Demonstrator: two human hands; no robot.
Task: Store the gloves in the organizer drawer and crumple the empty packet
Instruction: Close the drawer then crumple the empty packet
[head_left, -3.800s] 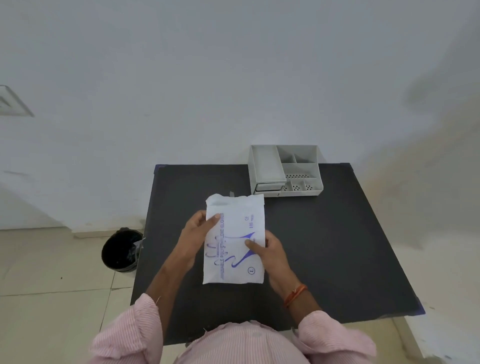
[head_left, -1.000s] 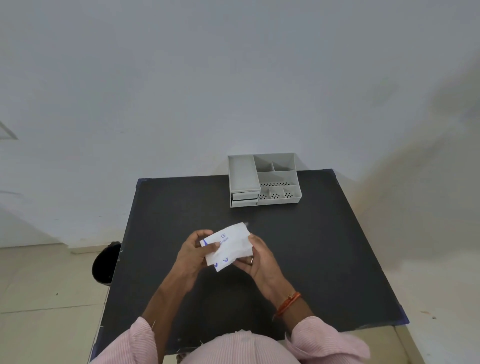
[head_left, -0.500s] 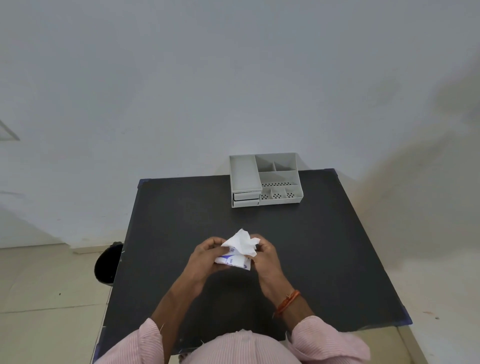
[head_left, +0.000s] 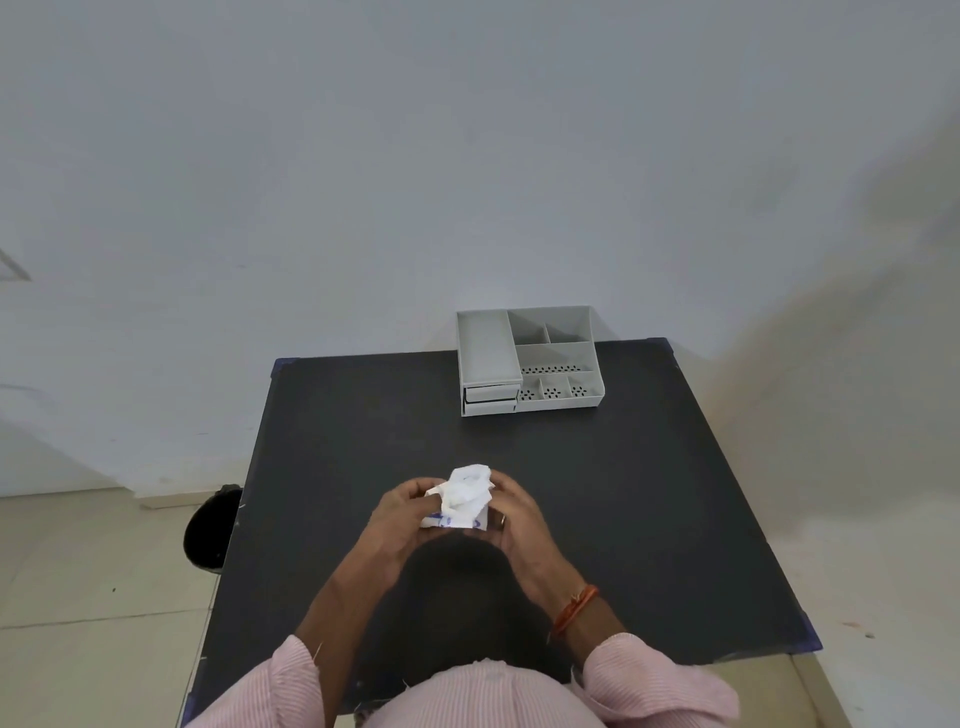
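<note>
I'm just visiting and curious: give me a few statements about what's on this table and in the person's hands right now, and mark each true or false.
1. Both hands hold the white packet above the black table. True.
2. The packet is flat and smooth. False: it is scrunched between the left hand and the right hand.
3. The grey organizer stands at the table's far edge, near the wall. True.
4. The organizer's drawer is pulled wide open. False: it looks pushed in.
5. A black bin stands on the floor left of the table. True.
</note>
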